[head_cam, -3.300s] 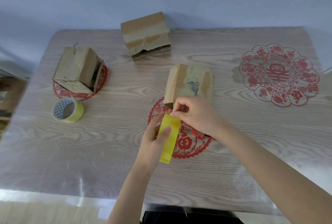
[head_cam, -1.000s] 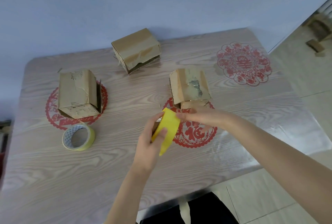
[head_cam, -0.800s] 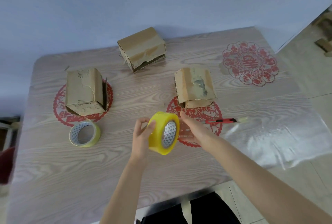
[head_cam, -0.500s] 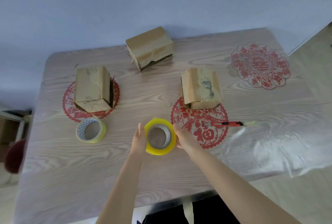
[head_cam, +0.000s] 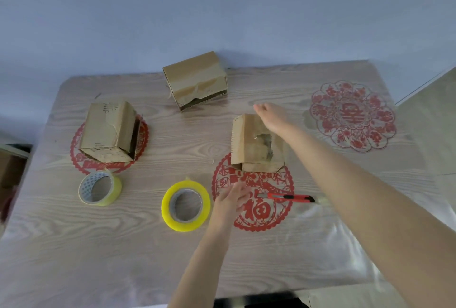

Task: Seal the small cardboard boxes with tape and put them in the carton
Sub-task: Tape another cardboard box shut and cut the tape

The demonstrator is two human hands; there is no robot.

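Wood-grain table (head_cam: pixel 74 246): held right hand (head_cam: pixel 271 117), fingers apart, empty, over middle box (head_cam: pixel 249 144); left hand (head_cam: pixel 232 199) loose, empty. Judged best gripped across both side walls.

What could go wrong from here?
The left hand is right beside the cutter, whose blade end points at it: a nick is possible.
The right hand reaches over the near box; a one-handed lift could let it slip or its flaps open.
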